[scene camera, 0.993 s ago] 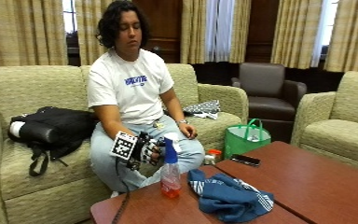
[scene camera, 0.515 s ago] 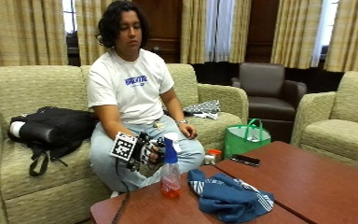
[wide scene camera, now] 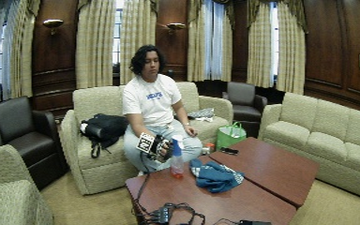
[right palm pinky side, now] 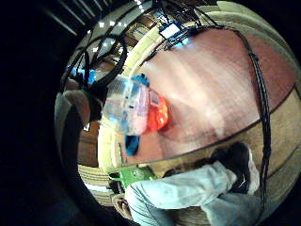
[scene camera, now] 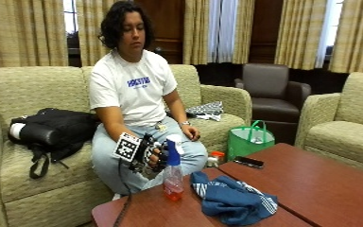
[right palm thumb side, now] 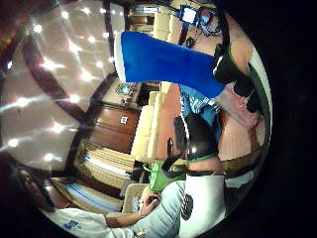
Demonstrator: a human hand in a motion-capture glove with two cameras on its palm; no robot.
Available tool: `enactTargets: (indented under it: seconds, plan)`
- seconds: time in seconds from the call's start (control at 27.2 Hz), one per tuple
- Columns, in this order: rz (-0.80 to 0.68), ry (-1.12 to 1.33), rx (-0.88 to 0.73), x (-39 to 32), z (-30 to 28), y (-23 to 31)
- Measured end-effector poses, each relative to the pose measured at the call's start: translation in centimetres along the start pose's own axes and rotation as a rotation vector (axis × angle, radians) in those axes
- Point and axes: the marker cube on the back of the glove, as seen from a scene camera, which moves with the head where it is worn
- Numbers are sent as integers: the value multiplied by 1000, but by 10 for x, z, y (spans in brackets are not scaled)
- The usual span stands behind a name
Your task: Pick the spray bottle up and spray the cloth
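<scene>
Spray bottle [scene camera: 173, 171], upright on table [scene camera: 307, 184] just beside blue cloth [scene camera: 232, 201]; gloved right hand [scene camera: 149, 155] fingers curled round its neck; risk: tall bottle tipping if lifted off-centre.

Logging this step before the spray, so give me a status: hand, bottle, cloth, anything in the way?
Gloved right hand at the spray bottle, fingers curled by its neck. Bottle upright on the table. Blue cloth heaped beside it, apart. Nothing between them.

The spray bottle [scene camera: 173, 175] hides the gloved fingertips.
</scene>
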Motion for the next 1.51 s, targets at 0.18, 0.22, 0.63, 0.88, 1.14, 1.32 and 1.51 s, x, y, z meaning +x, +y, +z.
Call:
enactTargets:
  seconds: [0.18,0.22,0.63,0.88,1.14,1.32,1.51]
  plan:
    - [77,10,34,-3,3,-6]
    - [96,13,29,-4,3,-8]
    - [182,35,-32,-13,16,-32]
    - [232,-12,-85,-16,28,-46]
    - [271,-77,-95,-16,40,-64]
    - [238,-95,-119,-12,50,-72]
    - [198,-90,-118,-6,60,-82]
